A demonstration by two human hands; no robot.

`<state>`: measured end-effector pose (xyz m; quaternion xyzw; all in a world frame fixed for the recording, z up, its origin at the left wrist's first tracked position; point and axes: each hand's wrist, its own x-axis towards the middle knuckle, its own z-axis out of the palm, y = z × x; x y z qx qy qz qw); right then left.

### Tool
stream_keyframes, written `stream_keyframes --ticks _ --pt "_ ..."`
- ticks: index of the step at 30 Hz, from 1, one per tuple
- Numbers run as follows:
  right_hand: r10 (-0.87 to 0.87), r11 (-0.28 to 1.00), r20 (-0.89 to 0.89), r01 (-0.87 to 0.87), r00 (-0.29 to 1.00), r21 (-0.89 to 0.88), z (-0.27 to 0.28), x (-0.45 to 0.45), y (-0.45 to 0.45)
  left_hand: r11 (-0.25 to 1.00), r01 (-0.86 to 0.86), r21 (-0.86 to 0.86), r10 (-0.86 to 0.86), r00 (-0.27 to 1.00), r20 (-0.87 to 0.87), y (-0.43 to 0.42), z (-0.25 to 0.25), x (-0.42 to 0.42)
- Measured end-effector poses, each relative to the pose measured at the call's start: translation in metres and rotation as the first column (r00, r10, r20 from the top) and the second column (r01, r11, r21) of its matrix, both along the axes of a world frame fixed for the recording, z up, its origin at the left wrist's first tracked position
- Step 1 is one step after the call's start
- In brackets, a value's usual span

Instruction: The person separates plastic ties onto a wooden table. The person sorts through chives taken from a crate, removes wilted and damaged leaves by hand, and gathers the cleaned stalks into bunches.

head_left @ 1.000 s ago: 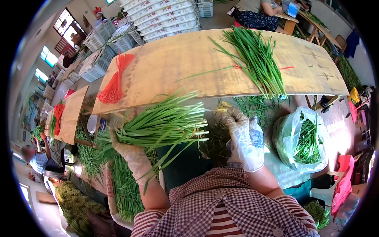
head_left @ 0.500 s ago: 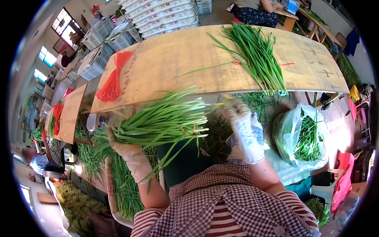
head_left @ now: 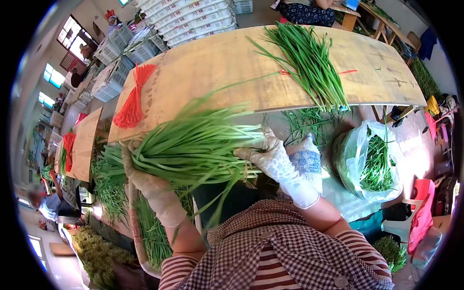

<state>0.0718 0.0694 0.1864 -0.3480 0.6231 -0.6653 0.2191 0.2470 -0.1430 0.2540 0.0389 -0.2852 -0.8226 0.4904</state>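
A loose bunch of long green garlic chives lies across my two gloved hands, above my lap and by the table's front edge. My left hand is wrapped round the leafy side of the bunch. At the pale stem ends, my right hand grips the chives with thumb and fingers. Another bunch of chives rests on the wooden table, with a red tie beneath it. To the left on the table is a bundle of red ties.
A clear plastic bag of green trimmings stands at the right. More chives fill a long container at my left. Stacked white crates rise behind the table. A red chair is at the far right, and co-workers sit at other tables.
My right hand has moved left and closed on the stem ends of the chives. The bunch has shifted slightly and its leaves are blurred by motion.
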Motion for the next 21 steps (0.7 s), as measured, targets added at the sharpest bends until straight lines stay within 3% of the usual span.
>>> stream_keyframes --ticks 1,5,8,9,10,11,12,13,14,15,16,18,19,21 --pt "-0.057 0.998 -0.04 0.055 0.998 -0.042 -0.015 0.001 -0.007 0.924 -0.372 0.087 0.334 0.897 0.288 0.019 0.004 -0.012" --pt "-0.226 0.974 -0.385 0.2 0.895 -0.106 -0.029 -0.004 -0.004 0.959 -0.279 0.056 0.259 0.938 0.229 0.008 -0.02 -0.011" --pt "-0.329 0.934 -0.712 0.324 0.62 -0.15 -0.045 -0.022 0.007 0.966 -0.238 0.102 0.217 0.959 0.185 0.004 -0.027 -0.003" --pt "-0.298 0.904 -0.793 0.423 0.532 -0.056 -0.055 -0.031 0.018 0.964 -0.208 0.163 0.198 0.977 0.074 -0.013 -0.044 0.007" --pt "-0.401 0.843 -0.734 0.535 0.548 -0.061 -0.076 -0.042 0.025 0.965 -0.211 0.157 0.205 0.977 0.055 -0.011 -0.041 0.01" --pt "-0.503 0.805 -0.425 0.587 0.753 0.086 -0.091 -0.059 0.036 0.965 -0.216 0.152 0.213 0.976 0.037 -0.008 -0.035 0.013" --pt "-0.583 0.78 -0.053 0.577 0.811 0.244 -0.087 -0.069 0.041 0.965 -0.218 0.146 0.218 0.976 0.018 -0.005 -0.029 0.015" --pt "-0.495 0.855 0.071 0.471 0.866 0.218 -0.086 -0.066 0.044 0.982 -0.096 0.162 0.117 0.985 -0.125 -0.003 -0.024 0.018" --pt "-0.392 0.916 0.189 0.362 0.9 0.175 -0.063 -0.053 0.045 0.972 -0.179 0.154 0.189 0.98 -0.054 -0.003 -0.024 0.017" --pt "-0.277 0.96 0.302 0.253 0.912 0.119 -0.049 -0.041 0.042 0.955 -0.26 0.141 0.26 0.965 0.019 -0.003 -0.024 0.015" --pt "-0.14 0.99 0.251 0.143 0.958 0.006 -0.049 -0.028 0.034 0.933 -0.337 0.123 0.327 0.94 0.094 -0.001 -0.025 0.014" --pt "0.025 0.997 0.321 -0.002 0.947 -0.072 -0.044 -0.006 0.02 0.985 -0.162 0.06 0.166 0.984 -0.069 0.005 -0.026 0.005" --pt "0.023 0.991 0.479 -0.084 0.877 0.106 -0.035 -0.003 0.013 0.997 -0.078 0.017 0.08 0.986 -0.146 0.009 -0.026 0.001" --pt "0.087 0.97 0.618 -0.207 0.781 0.125 -0.025 0.008 0.001 0.992 -0.097 0.077 0.109 0.978 -0.178 0.016 -0.027 -0.003"
